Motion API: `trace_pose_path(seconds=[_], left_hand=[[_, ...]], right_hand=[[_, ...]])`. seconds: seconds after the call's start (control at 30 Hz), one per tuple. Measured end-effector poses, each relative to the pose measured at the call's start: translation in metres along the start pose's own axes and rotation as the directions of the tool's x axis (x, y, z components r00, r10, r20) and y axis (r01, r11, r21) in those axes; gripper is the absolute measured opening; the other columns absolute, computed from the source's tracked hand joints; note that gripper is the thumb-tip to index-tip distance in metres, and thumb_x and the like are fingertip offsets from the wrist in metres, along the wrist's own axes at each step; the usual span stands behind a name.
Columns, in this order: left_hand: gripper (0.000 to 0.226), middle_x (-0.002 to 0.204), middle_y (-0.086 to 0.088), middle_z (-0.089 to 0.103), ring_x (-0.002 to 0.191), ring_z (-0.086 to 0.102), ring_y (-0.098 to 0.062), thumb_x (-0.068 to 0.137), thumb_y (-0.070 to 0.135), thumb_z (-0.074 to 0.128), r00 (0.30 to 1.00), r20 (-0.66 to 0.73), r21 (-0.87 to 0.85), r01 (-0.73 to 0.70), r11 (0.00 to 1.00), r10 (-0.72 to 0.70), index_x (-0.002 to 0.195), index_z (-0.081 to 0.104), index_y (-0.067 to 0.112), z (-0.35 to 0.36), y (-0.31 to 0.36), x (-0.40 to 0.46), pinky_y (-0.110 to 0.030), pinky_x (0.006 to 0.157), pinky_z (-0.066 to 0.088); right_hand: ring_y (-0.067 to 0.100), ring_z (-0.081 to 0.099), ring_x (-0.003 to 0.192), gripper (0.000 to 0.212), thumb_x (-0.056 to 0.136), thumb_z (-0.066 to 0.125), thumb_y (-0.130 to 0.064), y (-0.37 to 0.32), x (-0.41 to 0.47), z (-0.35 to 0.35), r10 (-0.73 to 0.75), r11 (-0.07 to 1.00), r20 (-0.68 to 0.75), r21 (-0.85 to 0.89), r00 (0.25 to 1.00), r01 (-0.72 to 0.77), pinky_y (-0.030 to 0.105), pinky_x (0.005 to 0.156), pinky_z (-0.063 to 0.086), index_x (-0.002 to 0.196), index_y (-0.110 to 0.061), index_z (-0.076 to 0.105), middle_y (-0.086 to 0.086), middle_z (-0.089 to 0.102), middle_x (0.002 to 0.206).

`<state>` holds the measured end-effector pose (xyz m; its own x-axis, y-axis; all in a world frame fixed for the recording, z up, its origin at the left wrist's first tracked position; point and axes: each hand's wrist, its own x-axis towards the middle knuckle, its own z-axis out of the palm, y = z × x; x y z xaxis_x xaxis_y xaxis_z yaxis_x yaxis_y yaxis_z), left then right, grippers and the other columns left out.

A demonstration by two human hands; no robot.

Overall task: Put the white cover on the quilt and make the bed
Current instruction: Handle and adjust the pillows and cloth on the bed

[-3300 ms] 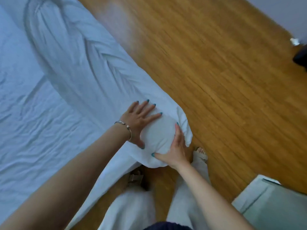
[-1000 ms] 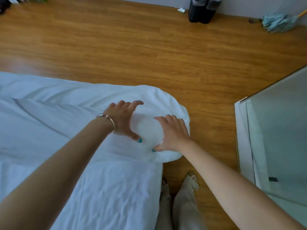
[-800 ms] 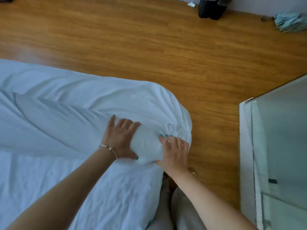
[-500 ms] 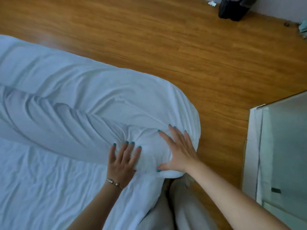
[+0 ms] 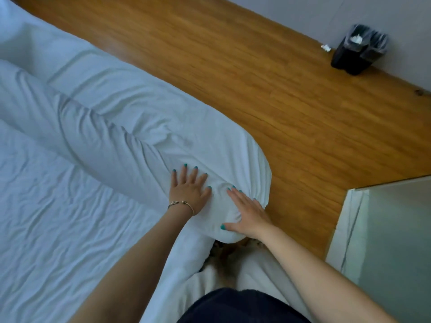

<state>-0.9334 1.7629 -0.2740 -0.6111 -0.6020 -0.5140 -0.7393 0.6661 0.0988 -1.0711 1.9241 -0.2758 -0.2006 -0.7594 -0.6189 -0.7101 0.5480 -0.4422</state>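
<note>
A: Location of white cover (image 5: 130, 127)?

B: Stretched as a long rolled bulge across the bed (image 5: 46, 229), running from 10 o'clock down to a rounded corner at about 5 o'clock of centre. Corner overhanging the bed edge, just above the wooden floor (image 5: 268, 94). Quilt itself not separately visible; presumably inside, cannot tell.

A: Left hand (image 5: 187, 191)?

B: Flat on the cover, palm down, at 9 o'clock of the rounded corner. Fingers spread wide, pressing, gripping nothing. Bracelet (image 5: 180, 204) on the wrist.

A: Right hand (image 5: 248, 213)?

B: Flat against the corner's end, at 3 o'clock of the left hand, near but apart from it. Fingers extended and moderately splayed, thumb out toward 9 o'clock; nothing pinched.

A: Surroundings?

B: Wrinkled white sheet at 8 o'clock. Black bin (image 5: 356, 52) with liner against the wall at 1 o'clock, well apart from the bed. Pale glass-topped surface (image 5: 391, 241) at 4 o'clock. Light trouser legs and dark top at 6 o'clock.
</note>
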Motion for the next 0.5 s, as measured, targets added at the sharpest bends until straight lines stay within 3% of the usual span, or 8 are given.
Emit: trace_pose_path(seconds=[0.13,0.23,0.3,0.37,0.43,0.5], left_hand=[[0.057,0.163,0.001,0.004,0.148,-0.014,-0.026,0.097,0.057,0.019,0.985,0.029,-0.049,0.169,0.984,-0.167,0.150,0.022,0.039,-0.006,0.036,0.002,-0.056,0.114,-0.017],[0.060,0.163,-0.002,0.006,0.149,-0.005,-0.025,0.096,0.059,0.014,0.977,0.015,-0.008,0.214,0.977,-0.214,0.152,0.017,0.037,0.006,0.077,0.009,-0.057,0.111,-0.019],[0.059,0.162,-0.004,0.014,0.148,0.012,-0.025,0.097,0.055,0.013,0.987,0.045,0.008,0.156,0.988,-0.156,0.153,0.014,0.035,0.009,0.105,0.026,-0.054,0.115,-0.009],[0.059,0.161,-0.012,0.014,0.142,0.029,-0.027,0.099,0.053,0.011,0.984,0.119,-0.034,0.135,0.990,-0.130,0.154,0.008,0.033,0.011,0.138,0.047,-0.048,0.118,0.006],[0.062,0.160,-0.020,0.009,0.140,0.032,-0.031,0.098,0.057,0.010,0.941,0.242,-0.094,0.265,0.960,-0.236,0.154,0.005,0.032,0.015,0.170,0.071,-0.043,0.117,0.015],[0.067,0.160,-0.021,0.003,0.144,0.021,-0.033,0.096,0.062,0.013,0.848,0.334,-0.163,0.483,0.860,-0.413,0.155,0.006,0.029,0.013,0.194,0.094,-0.042,0.118,0.015]], right_hand=[[0.005,-0.010,0.148,0.101,0.084,0.055,-0.066,0.026,-0.012,-0.011,-0.014,0.995,0.061,-0.102,0.998,0.020,0.038,0.121,0.000,0.154,-0.035,-0.011,-0.014,-0.011,0.162],[0.006,-0.009,0.148,0.100,0.087,0.057,-0.059,0.032,-0.007,-0.012,-0.065,0.998,0.136,-0.003,0.989,0.066,0.033,0.121,0.003,0.155,-0.030,-0.010,-0.015,-0.010,0.161],[0.009,0.000,0.150,0.095,0.088,0.061,-0.052,0.044,0.004,-0.020,-0.114,0.987,0.156,0.134,0.981,0.094,0.032,0.122,0.011,0.156,-0.026,0.000,-0.014,-0.001,0.161],[0.010,0.001,0.150,0.089,0.090,0.060,-0.045,0.075,0.016,-0.042,-0.150,0.981,0.195,0.148,0.969,0.122,0.034,0.121,0.017,0.156,-0.026,0.005,-0.011,-0.001,0.163],[0.010,-0.006,0.149,0.084,0.094,0.054,-0.045,0.125,0.032,-0.077,-0.125,0.992,0.239,0.021,0.963,0.123,0.039,0.121,0.015,0.156,-0.027,0.001,-0.014,-0.011,0.162],[0.013,-0.004,0.150,0.083,0.096,0.049,-0.050,0.179,0.051,-0.121,0.014,1.000,0.292,-0.026,0.956,-0.006,0.041,0.120,0.018,0.156,-0.027,-0.003,-0.014,-0.011,0.162]])
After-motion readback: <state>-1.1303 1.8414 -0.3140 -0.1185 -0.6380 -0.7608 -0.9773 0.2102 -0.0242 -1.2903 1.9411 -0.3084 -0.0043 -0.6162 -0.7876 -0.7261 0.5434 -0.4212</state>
